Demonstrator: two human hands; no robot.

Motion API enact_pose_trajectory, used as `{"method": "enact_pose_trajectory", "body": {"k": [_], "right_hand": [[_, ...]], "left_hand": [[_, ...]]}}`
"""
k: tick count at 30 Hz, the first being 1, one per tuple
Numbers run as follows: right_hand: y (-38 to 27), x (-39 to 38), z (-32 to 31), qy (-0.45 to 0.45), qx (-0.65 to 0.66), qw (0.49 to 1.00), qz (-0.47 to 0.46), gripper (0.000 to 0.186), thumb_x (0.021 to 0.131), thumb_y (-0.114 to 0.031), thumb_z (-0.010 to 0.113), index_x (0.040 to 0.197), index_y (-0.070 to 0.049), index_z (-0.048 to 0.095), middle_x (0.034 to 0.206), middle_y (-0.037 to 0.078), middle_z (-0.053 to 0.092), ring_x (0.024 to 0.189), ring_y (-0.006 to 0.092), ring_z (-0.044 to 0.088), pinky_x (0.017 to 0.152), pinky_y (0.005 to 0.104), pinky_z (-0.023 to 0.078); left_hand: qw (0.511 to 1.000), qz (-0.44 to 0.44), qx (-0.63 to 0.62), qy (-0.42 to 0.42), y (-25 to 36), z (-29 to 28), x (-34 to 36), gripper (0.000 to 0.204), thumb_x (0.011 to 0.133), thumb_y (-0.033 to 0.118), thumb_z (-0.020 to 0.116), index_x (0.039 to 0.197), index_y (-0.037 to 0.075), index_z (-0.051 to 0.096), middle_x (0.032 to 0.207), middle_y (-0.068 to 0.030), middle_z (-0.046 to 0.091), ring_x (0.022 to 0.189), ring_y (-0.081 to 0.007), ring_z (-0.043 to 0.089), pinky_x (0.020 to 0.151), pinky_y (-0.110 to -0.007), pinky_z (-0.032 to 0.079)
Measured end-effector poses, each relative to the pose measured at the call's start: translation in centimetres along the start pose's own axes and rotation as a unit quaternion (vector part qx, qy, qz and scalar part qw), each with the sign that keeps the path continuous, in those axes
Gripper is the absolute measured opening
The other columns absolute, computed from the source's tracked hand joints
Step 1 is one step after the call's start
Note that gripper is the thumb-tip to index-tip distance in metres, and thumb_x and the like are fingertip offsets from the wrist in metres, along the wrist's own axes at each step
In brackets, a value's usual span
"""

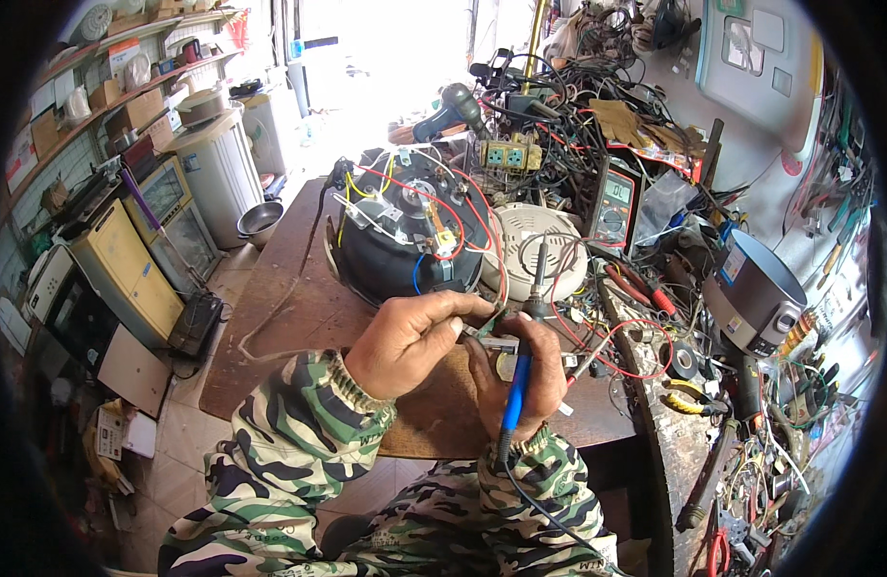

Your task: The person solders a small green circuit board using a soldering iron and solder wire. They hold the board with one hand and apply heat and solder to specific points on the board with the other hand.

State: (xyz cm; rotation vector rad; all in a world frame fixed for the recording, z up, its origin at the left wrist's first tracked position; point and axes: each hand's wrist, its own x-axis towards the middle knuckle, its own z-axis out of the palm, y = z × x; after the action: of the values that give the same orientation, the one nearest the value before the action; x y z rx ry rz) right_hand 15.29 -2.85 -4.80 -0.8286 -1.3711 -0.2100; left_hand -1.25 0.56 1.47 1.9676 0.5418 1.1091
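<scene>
My right hand (522, 377) is closed around the blue handle of a soldering iron (515, 404). Its metal shaft points away from me, toward the pale vented plastic cover (541, 227). Just to its left, the thumb and forefinger of my left hand (410, 338) are pinched together at some thin wires. What they grip is too small to make out. A small light-coloured part (501, 343) lies between my hands, partly hidden by fingers. Beyond them an upturned black round appliance body (390, 255) shows its exposed red, white, yellow and blue wires.
Both forearms rest near the brown wooden table (270, 327). To the right are a multimeter (616, 207), red-handled pliers (645, 288), yellow-black pliers (693, 397), a tape roll (684, 361) and a grey pot-shaped housing (756, 293). Tangled cables (578, 106) heap up behind. The iron's cord (549, 514) trails toward me.
</scene>
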Motion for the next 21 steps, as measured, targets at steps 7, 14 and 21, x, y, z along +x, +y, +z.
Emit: {"method": "enact_pose_trajectory", "body": {"k": [7, 14, 21], "right_hand": [[1.0, -0.2, 0.0, 0.024, 0.0, 1.0, 0.006, 0.057, 0.075, 0.007, 0.078, 0.127, 0.0, 0.055, 0.103, 0.014, 0.069, 0.093, 0.0225, 0.07, 0.085, 0.0346, 0.056], [-0.2, 0.4, 0.4, 0.019, -0.006, 0.999, -0.038, 0.052, 0.072, 0.008, 0.077, 0.12, 0.0, 0.058, 0.099, 0.018, 0.071, 0.09, 0.0294, 0.071, 0.082, 0.0382, 0.057], [0.0, 0.4, 0.1, -0.002, -0.021, 0.997, -0.078, 0.054, 0.073, 0.009, 0.076, 0.122, -0.001, 0.055, 0.098, 0.021, 0.071, 0.089, 0.0317, 0.071, 0.08, 0.0392, 0.057]], "left_hand": [[0.962, 0.13, 0.227, 0.077, 0.9, -0.3, 2.3, 0.032, 0.082, -0.006, 0.069, 0.114, -0.001, 0.067, 0.095, -0.0125, 0.07, 0.084, -0.0213, 0.071, 0.072, -0.031, 0.057], [0.955, 0.124, 0.268, 0.0, 2.7, -1.1, 3.9, 0.039, 0.08, -0.004, 0.068, 0.117, 0.005, 0.069, 0.097, -0.0142, 0.07, 0.08, -0.0268, 0.07, 0.07, -0.034, 0.056], [0.961, 0.174, 0.21, -0.031, 1.0, -1.7, 4.6, 0.029, 0.078, -0.004, 0.072, 0.105, 0.003, 0.073, 0.096, -0.0138, 0.072, 0.085, -0.0276, 0.072, 0.072, -0.034, 0.057]]}}
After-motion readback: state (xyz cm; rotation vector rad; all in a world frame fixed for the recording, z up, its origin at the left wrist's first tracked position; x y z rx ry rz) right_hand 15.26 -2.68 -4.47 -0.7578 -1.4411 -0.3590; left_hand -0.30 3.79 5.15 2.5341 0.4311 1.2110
